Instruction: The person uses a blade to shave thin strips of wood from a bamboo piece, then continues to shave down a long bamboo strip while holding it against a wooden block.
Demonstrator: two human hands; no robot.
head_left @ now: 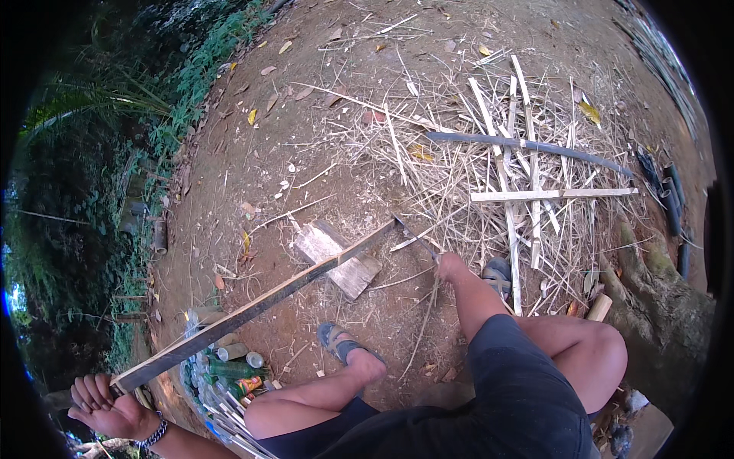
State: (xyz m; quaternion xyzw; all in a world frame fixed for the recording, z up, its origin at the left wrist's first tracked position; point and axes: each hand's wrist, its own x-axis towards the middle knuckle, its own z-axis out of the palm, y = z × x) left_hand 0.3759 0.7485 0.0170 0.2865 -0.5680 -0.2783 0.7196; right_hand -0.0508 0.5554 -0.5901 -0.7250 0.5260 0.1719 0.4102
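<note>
My left hand is closed round the near end of a long split bamboo slat, with a chain bracelet on the wrist. The slat runs up and to the right, passing over a wooden block on the ground. My right hand is closed on a knife, its fingers mostly hidden by the wrist. The dark knife blade points up and left, its tip at the slat's far end; whether it cuts in or only touches, I cannot tell.
Right of the knife lie pale bamboo strips, a dark bamboo strip and heaped shavings. Bottles stand by my left leg. A tree root rises at the right; green plants edge the ground at left.
</note>
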